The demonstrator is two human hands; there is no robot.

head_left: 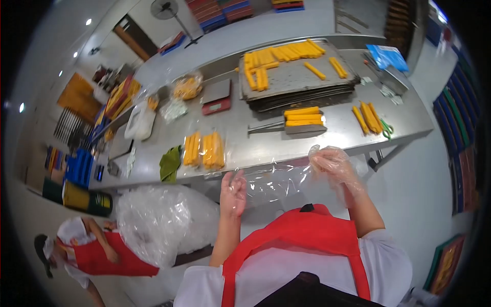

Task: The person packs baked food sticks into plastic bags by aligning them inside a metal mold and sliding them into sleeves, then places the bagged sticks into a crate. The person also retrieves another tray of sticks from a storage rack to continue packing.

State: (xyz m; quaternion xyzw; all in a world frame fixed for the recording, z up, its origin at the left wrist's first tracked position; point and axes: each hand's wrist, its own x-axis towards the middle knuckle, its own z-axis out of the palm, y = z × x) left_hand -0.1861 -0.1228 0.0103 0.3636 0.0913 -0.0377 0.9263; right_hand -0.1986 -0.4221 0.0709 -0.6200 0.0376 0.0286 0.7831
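A clear plastic bag (279, 181) stretches between my two gloved hands, in front of the steel table's near edge. My right hand (332, 166) pinches its right end. My left hand (233, 193) is at the bag's left end, fingers raised and apart, palm up. Beyond the bag, a metal scoop-like holder (305, 123) carries several yellow sticks. Two clear packs of yellow sticks (204, 150) lie on the table behind my left hand, beside a green cloth (170, 163). More loose yellow sticks (367, 117) lie at the right, next to green scissors (387, 129).
Stacked trays (299, 79) with yellow sticks stand on the steel table (255, 123). A red scale (217, 97), a white jug (139, 122) and a blue packet (387, 57) are also there. A large plastic bag (163, 220) and a person in a red apron (110, 253) are at left.
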